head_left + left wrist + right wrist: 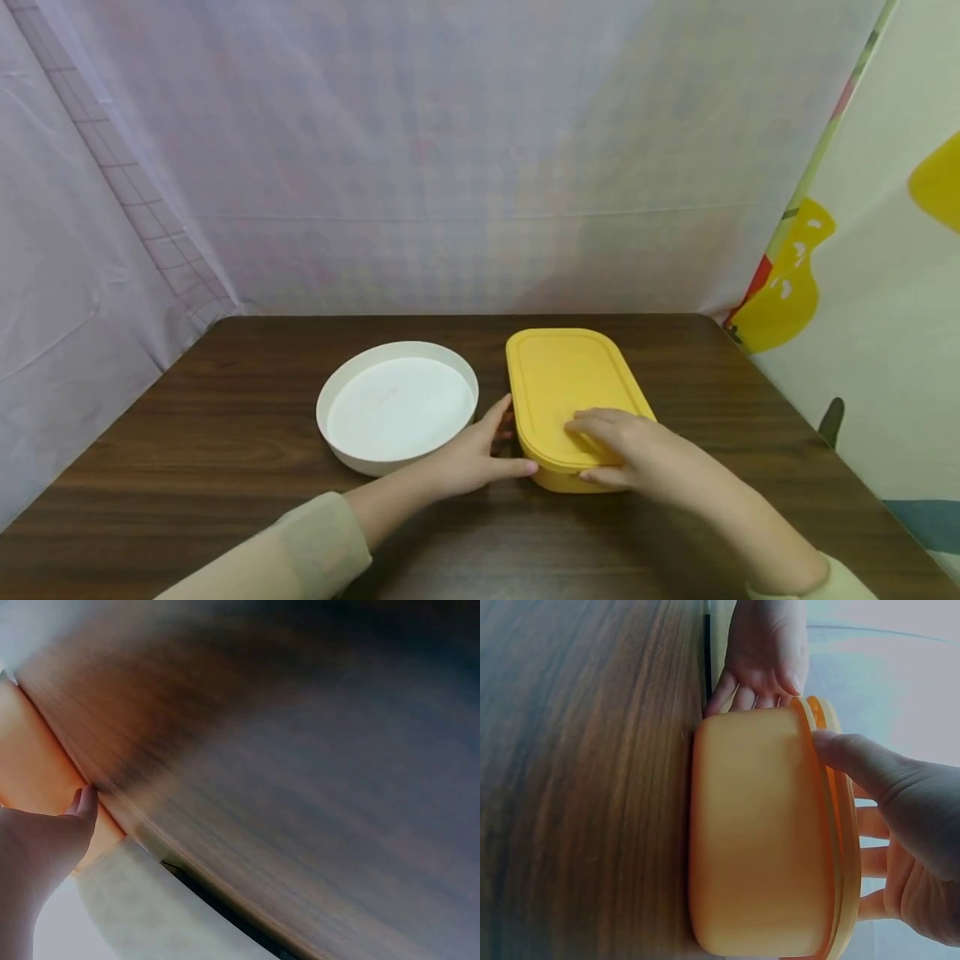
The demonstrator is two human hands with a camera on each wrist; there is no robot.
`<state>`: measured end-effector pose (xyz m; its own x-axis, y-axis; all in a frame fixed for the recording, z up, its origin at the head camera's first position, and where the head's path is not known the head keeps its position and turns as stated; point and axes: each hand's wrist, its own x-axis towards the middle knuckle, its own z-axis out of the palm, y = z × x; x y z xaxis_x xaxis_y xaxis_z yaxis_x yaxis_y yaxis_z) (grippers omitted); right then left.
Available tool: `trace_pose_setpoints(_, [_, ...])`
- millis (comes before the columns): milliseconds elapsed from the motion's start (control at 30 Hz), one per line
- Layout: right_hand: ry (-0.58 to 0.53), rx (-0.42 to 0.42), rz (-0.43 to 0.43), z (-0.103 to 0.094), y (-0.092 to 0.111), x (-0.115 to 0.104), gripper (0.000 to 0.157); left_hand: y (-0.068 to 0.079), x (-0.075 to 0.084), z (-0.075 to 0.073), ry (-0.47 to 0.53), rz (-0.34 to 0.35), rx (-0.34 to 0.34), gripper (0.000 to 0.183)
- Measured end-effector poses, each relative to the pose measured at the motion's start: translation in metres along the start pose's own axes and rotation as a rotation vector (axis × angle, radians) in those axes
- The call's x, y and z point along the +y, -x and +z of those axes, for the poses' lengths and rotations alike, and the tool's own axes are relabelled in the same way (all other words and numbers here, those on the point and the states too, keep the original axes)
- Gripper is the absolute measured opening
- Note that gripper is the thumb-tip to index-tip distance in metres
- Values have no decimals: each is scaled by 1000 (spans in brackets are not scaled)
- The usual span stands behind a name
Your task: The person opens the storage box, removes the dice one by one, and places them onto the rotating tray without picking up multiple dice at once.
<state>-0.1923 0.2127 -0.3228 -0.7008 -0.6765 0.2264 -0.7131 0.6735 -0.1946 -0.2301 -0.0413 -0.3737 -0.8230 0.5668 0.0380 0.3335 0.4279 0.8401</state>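
Note:
A yellow rectangular container with rounded corners stands on the table, its matching yellow lid on top. In the right wrist view a narrow gap shows between the lid and the container's rim near the right thumb. My right hand pinches the lid's near edge, thumb at the rim and fingers spread over the top. My left hand braces the container's near left corner, fingers fairly straight along its side and thumb at the front. The container's inside is hidden.
A round white shallow dish with a raised rim sits left of the container, close beside the left forearm. Dark wood-grain table lies beneath everything. A pale cloth hangs behind the far edge, and a printed one hangs at the right.

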Motion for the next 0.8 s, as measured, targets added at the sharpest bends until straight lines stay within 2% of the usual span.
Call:
trace_pose_setpoints(433, [55, 107, -35, -8, 0, -3, 39, 0, 1, -1, 26, 0, -11, 97])
trace_pose_setpoints(667, [94, 220, -111, -11, 2, -1, 40, 0, 0, -2, 42, 0, -11, 94])
trace_pose_setpoints(800, [118, 257, -122, -14, 3, -2, 45, 0, 0, -2, 50, 3, -7, 92])
